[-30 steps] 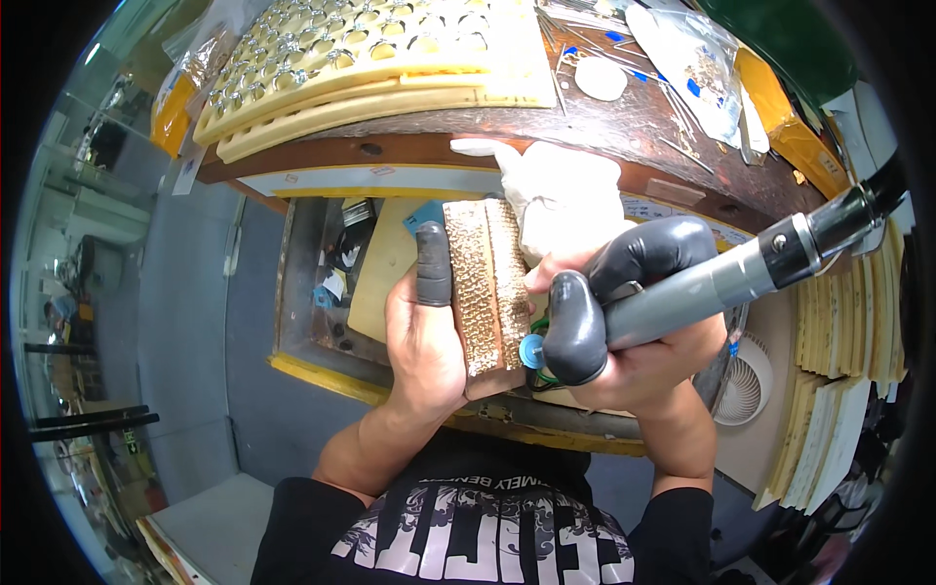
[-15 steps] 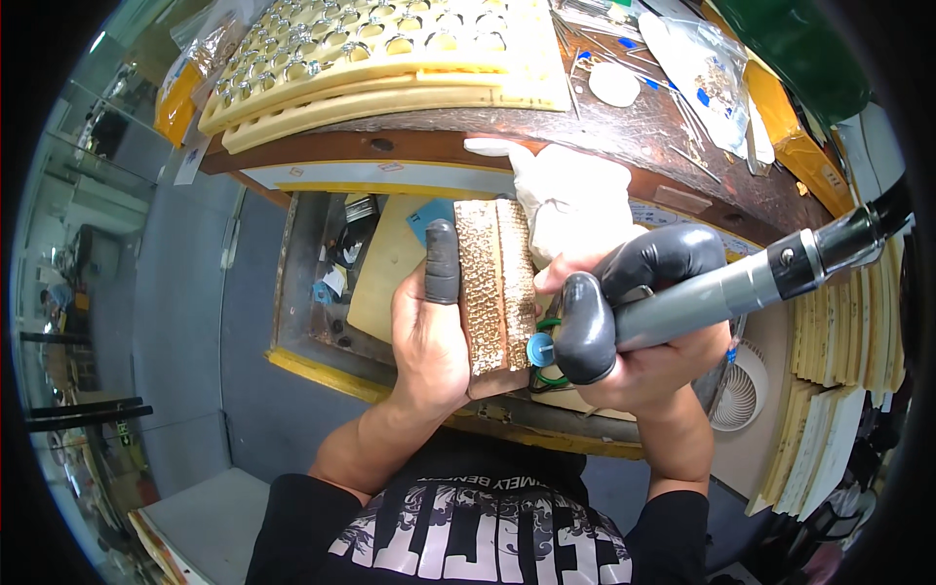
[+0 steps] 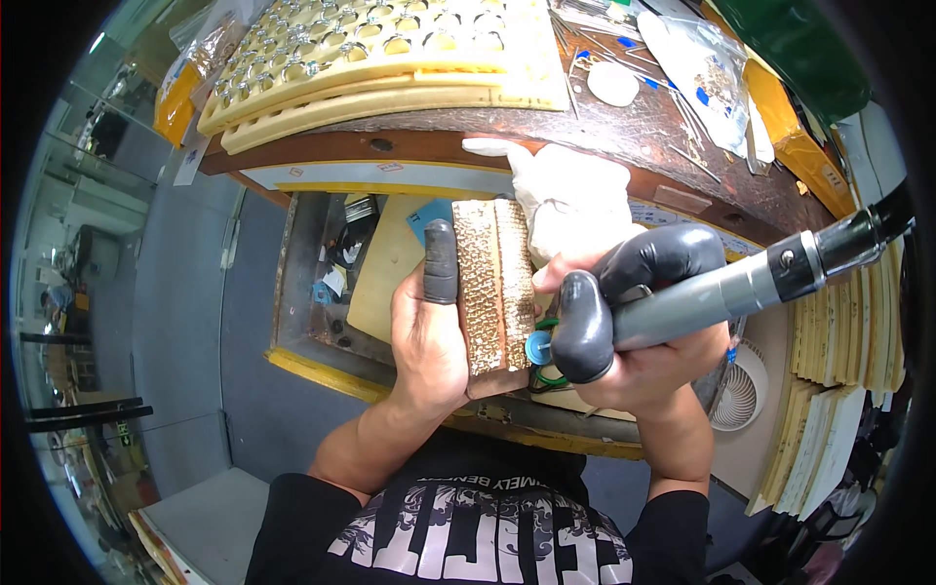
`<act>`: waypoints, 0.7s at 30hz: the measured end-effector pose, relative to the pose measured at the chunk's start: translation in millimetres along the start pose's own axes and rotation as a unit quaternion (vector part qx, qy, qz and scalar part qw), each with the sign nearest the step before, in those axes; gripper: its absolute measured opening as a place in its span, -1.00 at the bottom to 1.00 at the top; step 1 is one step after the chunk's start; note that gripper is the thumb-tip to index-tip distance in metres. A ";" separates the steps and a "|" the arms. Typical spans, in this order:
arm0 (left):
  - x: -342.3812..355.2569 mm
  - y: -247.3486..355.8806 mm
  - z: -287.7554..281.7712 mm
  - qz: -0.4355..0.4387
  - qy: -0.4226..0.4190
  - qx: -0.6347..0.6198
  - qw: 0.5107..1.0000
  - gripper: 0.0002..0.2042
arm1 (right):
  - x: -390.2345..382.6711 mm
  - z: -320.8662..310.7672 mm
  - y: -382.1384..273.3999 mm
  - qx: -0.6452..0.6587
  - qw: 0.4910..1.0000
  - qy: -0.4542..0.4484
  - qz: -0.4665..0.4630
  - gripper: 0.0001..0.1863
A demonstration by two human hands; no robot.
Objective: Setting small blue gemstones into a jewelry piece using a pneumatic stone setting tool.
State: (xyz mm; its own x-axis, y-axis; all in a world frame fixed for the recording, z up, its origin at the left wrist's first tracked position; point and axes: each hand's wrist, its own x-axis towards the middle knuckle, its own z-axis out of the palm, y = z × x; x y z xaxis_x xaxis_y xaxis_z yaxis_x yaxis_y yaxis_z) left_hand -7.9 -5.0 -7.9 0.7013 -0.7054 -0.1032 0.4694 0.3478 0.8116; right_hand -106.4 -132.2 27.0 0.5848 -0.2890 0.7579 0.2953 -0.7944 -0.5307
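My left hand [image 3: 429, 336] grips a block [image 3: 480, 292] with a gold, bumpy surface and a smooth groove along its length; a black finger cot covers the thumb. Closed around a grey rotary handpiece [image 3: 702, 297] is my right hand [image 3: 648, 366], black cots on its thumb and forefinger. At the handpiece's tip a small blue disc [image 3: 537, 347] sits against the block's lower right edge, though I cannot tell if it touches. A white cloth-like wad [image 3: 575, 200] lies just beyond the block, at the bench edge.
Yellow trays [image 3: 390, 83] of rings stand on the wooden bench [image 3: 663, 127] ahead. To their right lie a white round piece [image 3: 613, 85], thin metal rods and a plastic bag [image 3: 697, 83]. Below is an open drawer [image 3: 312, 366]; a white fan [image 3: 741, 390] and stacked boards [image 3: 843, 331] stand right.
Both hands, the block and the handpiece keep nearly the same place. The blue disc and handpiece tip have shifted very slightly left.
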 end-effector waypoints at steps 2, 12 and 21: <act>-0.5 0.2 0.3 -0.002 -0.004 -0.004 1.000 -0.51 | -1.2 2.1 1.3 0.011 1.000 0.011 -0.015 -0.81; 1.1 -2.6 -0.7 0.001 -0.002 -0.007 1.000 -0.52 | -4.8 3.2 6.0 0.022 1.000 0.010 -0.005 -0.80; 0.3 -1.7 -0.3 0.005 0.011 -0.011 1.000 -0.53 | -2.2 1.7 3.8 0.011 1.000 0.014 -0.018 -0.80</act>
State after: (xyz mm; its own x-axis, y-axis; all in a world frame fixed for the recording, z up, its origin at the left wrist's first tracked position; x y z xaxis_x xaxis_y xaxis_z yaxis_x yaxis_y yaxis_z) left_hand -8.3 -5.6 -9.5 0.7173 -0.6885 -0.1073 0.4733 0.3684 0.8001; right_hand -105.4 -133.7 22.7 0.5515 -0.2759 0.7873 0.3319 -0.7933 -0.5105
